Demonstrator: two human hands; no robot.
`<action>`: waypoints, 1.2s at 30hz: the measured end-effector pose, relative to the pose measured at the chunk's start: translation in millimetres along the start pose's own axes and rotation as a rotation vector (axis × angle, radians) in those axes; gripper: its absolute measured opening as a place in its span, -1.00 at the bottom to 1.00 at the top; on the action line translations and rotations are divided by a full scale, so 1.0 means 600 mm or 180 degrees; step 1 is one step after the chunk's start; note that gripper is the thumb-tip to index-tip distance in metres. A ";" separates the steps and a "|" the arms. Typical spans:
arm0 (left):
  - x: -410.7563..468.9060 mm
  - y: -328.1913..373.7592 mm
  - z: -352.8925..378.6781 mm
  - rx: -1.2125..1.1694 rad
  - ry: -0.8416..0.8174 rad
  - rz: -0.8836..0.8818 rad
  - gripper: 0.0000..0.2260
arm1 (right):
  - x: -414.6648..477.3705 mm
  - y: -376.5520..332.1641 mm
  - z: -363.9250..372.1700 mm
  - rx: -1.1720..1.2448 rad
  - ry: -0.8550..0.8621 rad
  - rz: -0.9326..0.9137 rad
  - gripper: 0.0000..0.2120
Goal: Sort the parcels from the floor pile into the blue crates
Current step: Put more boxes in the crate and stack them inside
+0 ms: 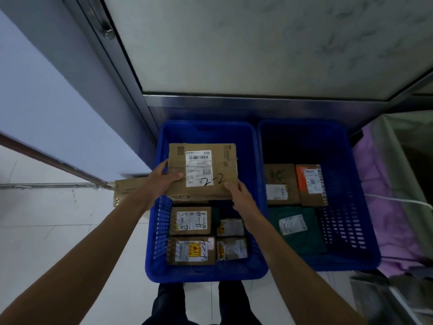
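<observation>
A flat cardboard parcel (203, 170) marked "2-2" on its white label hangs over the far half of the left blue crate (161, 221). My left hand (161, 179) grips its left edge, thumb on top. My right hand (236, 191) holds its near right corner. Below it in the left crate lie several small labelled parcels (191, 220), two marked "4-4". The right blue crate (346, 207) holds two brown boxes (281, 184), an orange-topped box (310, 184) and a green bag (295, 228).
Another cardboard box (127, 188) lies on the white tiled floor left of the left crate. A steel-edged cabinet (257, 102) stands right behind both crates, a blue door (46, 102) to the left. Pink fabric (386, 207) lies right of the crates.
</observation>
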State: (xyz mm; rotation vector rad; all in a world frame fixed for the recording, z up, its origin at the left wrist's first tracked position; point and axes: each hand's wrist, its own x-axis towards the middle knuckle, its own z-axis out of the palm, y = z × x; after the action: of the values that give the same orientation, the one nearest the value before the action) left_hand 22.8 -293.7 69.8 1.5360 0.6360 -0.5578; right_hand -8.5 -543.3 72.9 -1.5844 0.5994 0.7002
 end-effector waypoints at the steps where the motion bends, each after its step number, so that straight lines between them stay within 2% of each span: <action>1: 0.005 -0.001 0.004 0.0048 -0.0056 0.0002 -0.43 | 0.006 0.007 -0.003 0.0026 0.0029 0.0051 -0.35; 7: 0.052 0.013 0.040 0.0430 -0.0312 0.0036 -0.41 | 0.041 0.031 -0.040 0.0304 0.0038 0.0135 -0.40; 10: 0.086 0.009 0.064 0.0722 -0.0531 0.0062 -0.41 | 0.079 0.039 -0.056 0.0417 0.0270 0.0129 -0.41; 14: 0.149 -0.018 0.093 0.1025 -0.0681 0.0059 -0.41 | 0.134 0.058 -0.072 0.0356 0.0511 0.0095 -0.30; 20: 0.239 -0.088 0.123 0.0716 -0.0667 -0.0145 -0.49 | 0.208 0.106 -0.072 -0.0145 0.0769 -0.0169 -0.27; 24: 0.289 -0.143 0.136 0.0677 -0.0521 -0.0373 -0.54 | 0.231 0.148 -0.056 -0.0853 0.0901 -0.0287 -0.29; 30: 0.315 -0.190 0.151 0.0469 -0.0260 -0.0609 -0.48 | 0.242 0.197 -0.038 -0.1389 0.0994 -0.0294 -0.28; 33: 0.326 -0.179 0.152 0.0597 -0.0217 -0.0396 -0.55 | 0.238 0.203 -0.020 -0.1314 0.0966 -0.0322 -0.29; 36: 0.344 -0.155 0.154 0.0728 -0.0166 -0.0031 -0.57 | 0.230 0.208 0.008 -0.0771 0.0752 -0.0127 -0.43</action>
State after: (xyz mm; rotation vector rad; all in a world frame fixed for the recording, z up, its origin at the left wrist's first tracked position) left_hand 110.9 -370.2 -145.2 1.7267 0.5544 -0.6947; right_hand -5.3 -552.0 -112.8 -1.9169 0.6725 0.5757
